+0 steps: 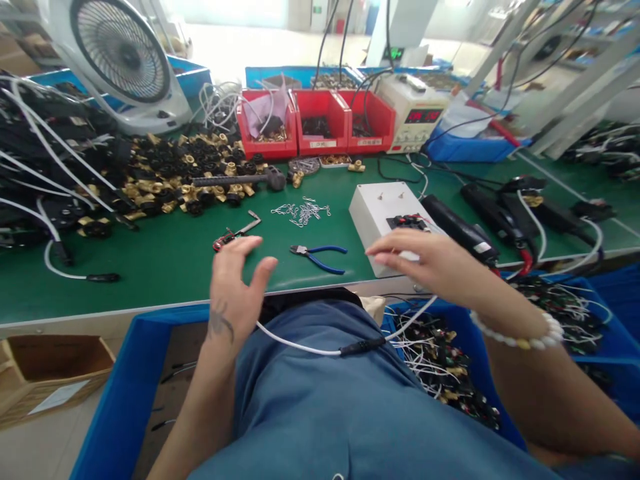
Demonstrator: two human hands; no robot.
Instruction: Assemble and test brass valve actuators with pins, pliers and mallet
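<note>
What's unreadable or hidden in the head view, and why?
All head view:
- White cable: left end hidden by the left hand, right end by the right hand.
- White switch box: part of its top covered by the right hand; whether they touch, can't tell.
- Power supply: display digits too blurred.
- Red bins: label text too small.
- Black cable pile: cut off by the left edge.

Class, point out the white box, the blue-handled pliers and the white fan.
White box (379, 212), head view: top face.
Blue-handled pliers (325, 249), head view: upper handle.
White fan (123, 50), head view: front grille.
</note>
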